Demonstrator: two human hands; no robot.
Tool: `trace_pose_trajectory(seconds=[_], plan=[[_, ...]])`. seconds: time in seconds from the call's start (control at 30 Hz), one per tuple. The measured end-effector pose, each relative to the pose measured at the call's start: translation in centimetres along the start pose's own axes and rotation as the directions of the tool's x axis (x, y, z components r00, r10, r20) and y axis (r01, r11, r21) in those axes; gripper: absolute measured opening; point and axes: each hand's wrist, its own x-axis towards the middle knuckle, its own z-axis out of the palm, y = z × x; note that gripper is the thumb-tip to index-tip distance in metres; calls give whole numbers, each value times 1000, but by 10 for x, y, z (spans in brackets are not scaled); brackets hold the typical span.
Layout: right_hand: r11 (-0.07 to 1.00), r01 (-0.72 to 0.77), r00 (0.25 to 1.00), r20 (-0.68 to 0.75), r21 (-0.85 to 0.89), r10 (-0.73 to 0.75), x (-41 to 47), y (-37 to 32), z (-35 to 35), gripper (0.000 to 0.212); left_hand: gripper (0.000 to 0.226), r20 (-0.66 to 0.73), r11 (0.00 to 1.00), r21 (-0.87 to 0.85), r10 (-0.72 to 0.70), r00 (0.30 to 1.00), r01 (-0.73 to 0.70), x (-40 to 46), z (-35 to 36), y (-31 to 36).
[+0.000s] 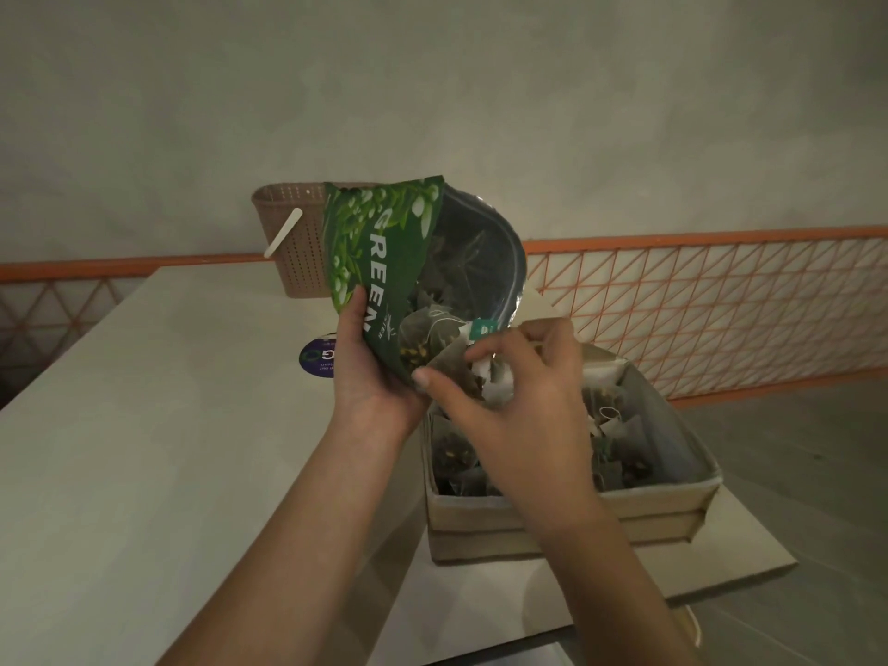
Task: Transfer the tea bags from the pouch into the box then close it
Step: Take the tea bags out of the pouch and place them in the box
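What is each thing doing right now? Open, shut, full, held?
Pouch: open, held up, tea bags still inside.
Left hand: grips the pouch.
Right hand: pinches a tea bag at the pouch mouth.
Box: open, many tea bags inside.
Basket: upright on the table.

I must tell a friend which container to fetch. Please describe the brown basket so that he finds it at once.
Start at the pale table and go to its far edge, by the wall. The brown basket stands there, behind the green pouch. Unlike the cardboard box, it has perforated walls and a white handle.
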Motion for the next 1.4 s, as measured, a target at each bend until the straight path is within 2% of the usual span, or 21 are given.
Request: trace_pose_trajectory(seconds=[0.07, 0.1, 0.17, 0.27, 0.37, 0.53, 0.6, 0.67, 0.7, 0.77, 0.83, 0.87, 0.93, 1.0, 1.07, 1.17, 1.33, 1.4], plan=[[991, 32, 999, 22, -128, -29, 0, 0, 4, 33, 62, 9, 1000, -16, -4, 1000, 4, 1, -1, 0], [995, 24, 999, 38, -101, -20, 1, 1, 5, 22, 62, 15, 1000, -22, -7, 1000, 7, 1, -2, 0], [991, -75, 995, 69, 110, 68, 4, -1, 1, 6, 61, 7, 1000, -15, -14, 1000, 14, 1, -2, 1], [905, -203, 978, 30, 374, 207, 7, 0, -9, 13, 58, 10, 1000, -19, -3, 1000, 3, -1, -2, 4], [871, -212, 971, -4, 444, 238, 5, 8, -17, 20, 54, 1, 998, -45, 31, 1000, -31, 0, -3, 8], [916, -333, 939, 171, 225, 300, 2, 22, -16, 17, 56, 30, 998, -33, 46, 998, -45, 2, -2, 6], [916, -296, 954, 129, 271, 270, 2, 17, -14, 23, 57, 33, 999, -39, 37, 999, -36, 1, -1, 4], [936, -210, 978, 68, 284, 199, 3, 8, -12, 19, 59, 38, 999, -49, 19, 999, -17, -1, 2, 1], [961, -153, 988, 46, 231, 147, 3, 5, -9, 16, 59, 38, 999, -46, 13, 999, -12, -3, 4, 0], [996, -75, 996, 42, 44, 74, 1, 1, -3, 32, 59, 20, 999, -38, 17, 1000, -17, -7, 7, -2], [988, -62, 997, 41, -140, 69, 0, 0, 2, 45, 58, 18, 999, -35, 30, 999, -29, -8, 8, -4], [980, -57, 997, 44, -188, 66, 0, 0, 3, 41, 57, 14, 999, -34, 36, 999, -35, -8, 7, -4], [982, -38, 997, 60, -187, 50, 0, 5, 4, 22, 56, 11, 999, -38, 34, 999, -34, -7, 5, -4], [996, -49, 994, 91, -70, 56, 1, 9, 2, 9, 57, 9, 999, -40, 28, 1000, -27, -5, 3, -2], [979, -154, 982, 128, 133, 137, 3, 10, -4, 4, 58, 6, 999, -32, 24, 1000, -23, -5, 3, 0], [857, -346, 938, 170, 383, 303, 8, 8, -18, 6, 55, -6, 999, -31, 44, 999, -44, -5, 3, 3], [637, -421, 877, 112, 646, 467, 16, 13, -43, 13, 51, -8, 998, -17, 57, 998, -57, -6, 3, 4], [583, -413, 869, 111, 699, 482, 19, 15, -49, 10, 50, -7, 998, -19, 52, 999, -52, -6, 3, 3]])
